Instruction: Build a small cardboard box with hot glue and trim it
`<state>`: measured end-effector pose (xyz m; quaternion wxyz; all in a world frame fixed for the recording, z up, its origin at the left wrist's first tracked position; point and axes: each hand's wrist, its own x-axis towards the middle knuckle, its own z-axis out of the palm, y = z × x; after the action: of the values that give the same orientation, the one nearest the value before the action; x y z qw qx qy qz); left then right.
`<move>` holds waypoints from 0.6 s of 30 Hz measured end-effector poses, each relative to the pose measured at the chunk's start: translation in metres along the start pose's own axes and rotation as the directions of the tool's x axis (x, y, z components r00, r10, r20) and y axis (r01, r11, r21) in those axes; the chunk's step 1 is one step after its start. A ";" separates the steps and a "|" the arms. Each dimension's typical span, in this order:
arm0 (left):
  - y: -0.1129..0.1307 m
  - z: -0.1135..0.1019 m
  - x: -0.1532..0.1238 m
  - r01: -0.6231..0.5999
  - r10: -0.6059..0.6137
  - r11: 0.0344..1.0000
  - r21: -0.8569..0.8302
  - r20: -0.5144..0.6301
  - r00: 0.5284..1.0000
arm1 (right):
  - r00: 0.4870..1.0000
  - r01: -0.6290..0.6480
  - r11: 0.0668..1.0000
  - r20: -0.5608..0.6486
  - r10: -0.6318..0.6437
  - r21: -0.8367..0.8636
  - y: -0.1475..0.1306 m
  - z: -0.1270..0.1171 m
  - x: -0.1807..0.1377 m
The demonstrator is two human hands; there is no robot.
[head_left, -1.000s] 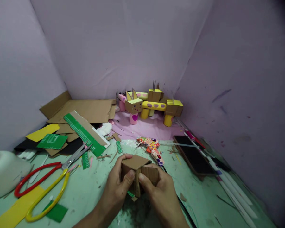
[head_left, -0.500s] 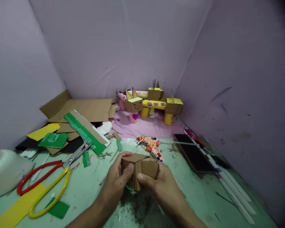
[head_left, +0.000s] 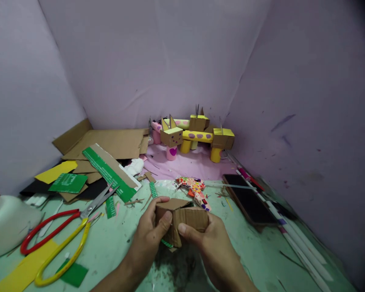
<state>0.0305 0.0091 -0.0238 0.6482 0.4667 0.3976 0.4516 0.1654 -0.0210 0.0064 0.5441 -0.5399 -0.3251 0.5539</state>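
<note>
Between my two hands is a small cardboard box (head_left: 177, 205), brown outside, with a bit of green printed edge showing low on its left. My left hand (head_left: 155, 223) wraps its left side, thumb on the front face. On the right, my right hand (head_left: 203, 233) pinches a cardboard flap (head_left: 192, 218) with the thumb in front; its other fingers are hidden behind. A dark gap shows along the box's top right edge. Just beyond the box lies a glue gun (head_left: 194, 188) covered in a colourful pattern.
Scissors (head_left: 91, 209) with red and yellow handles lie at left, near a white bowl (head_left: 10, 227) and cardboard scraps (head_left: 109, 170). Cardboard animals (head_left: 172, 138) stand at the back. To the right are a phone (head_left: 249, 200) and white sticks (head_left: 301, 235).
My right hand has shifted slightly right with the flap, so more of the flap's face and a wider gap at the top show. The left hand keeps its hold.
</note>
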 end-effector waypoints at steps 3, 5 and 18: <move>0.001 0.000 -0.001 -0.017 0.018 0.999 0.027 -0.003 1.000 | 0.999 0.028 1.000 -0.028 -0.028 -0.011 0.000 0.000 -0.001; 0.003 0.001 -0.003 -0.034 0.034 0.999 0.034 0.014 0.999 | 0.997 0.022 0.999 -0.071 -0.024 -0.030 -0.001 0.003 -0.002; 0.028 -0.023 0.009 0.046 -0.024 0.998 -0.052 0.354 0.935 | 0.847 0.484 0.725 0.469 -0.249 -0.490 -0.046 -0.013 0.001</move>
<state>0.0059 0.0279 -0.0030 0.7306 0.5135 0.2693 0.3606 0.1897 -0.0140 0.0473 0.3771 -0.4901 -0.6795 0.3948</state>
